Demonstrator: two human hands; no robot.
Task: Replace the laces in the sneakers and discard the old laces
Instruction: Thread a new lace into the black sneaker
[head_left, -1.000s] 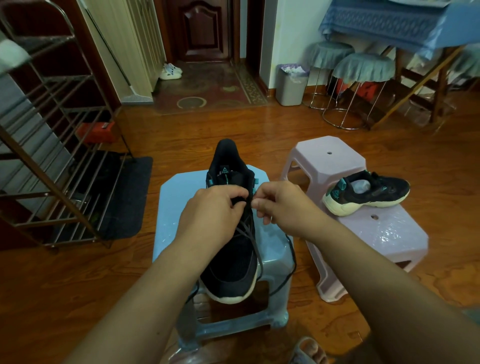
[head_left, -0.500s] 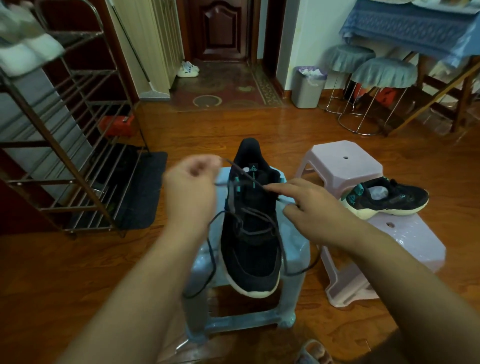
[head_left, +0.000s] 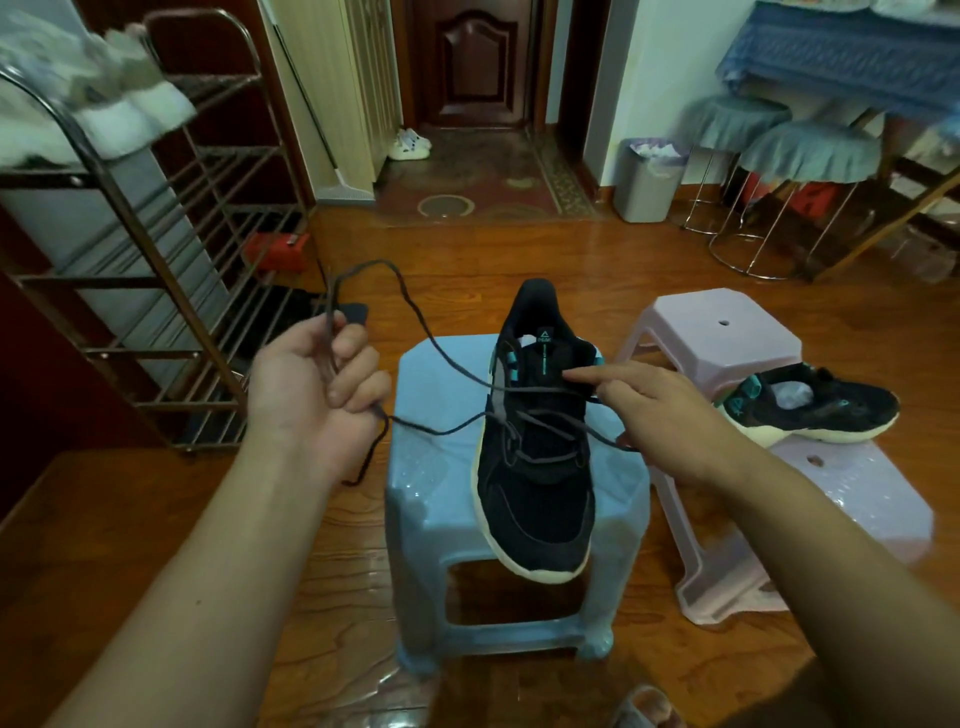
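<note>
Two hands work over a black mesh sneaker (head_left: 535, 467) standing on a glossy blue plastic stool (head_left: 441, 499). The left hand (head_left: 317, 389) grips the dark lace (head_left: 415, 312), drawn out leftward; the right hand (head_left: 660, 415), index finger extended, presses the crossed strands. A second sneaker (head_left: 821, 410) lies on paired lilac stools (head_left: 727, 327). Beyond, wood floor and a lined grey bin (head_left: 649, 182).

Sneaker (head_left: 537, 457) on near stool (head_left: 441, 467) — second sneaker (head_left: 815, 405) right.

Blurred beyond telling: pale bundle (head_left: 104, 111) atop the metal rack (head_left: 156, 291). Cut off by the bottom edge: light sandal (head_left: 647, 709). Hidden behind the right hand (head_left: 670, 421): far end of the dark grey lace (head_left: 519, 387).
</note>
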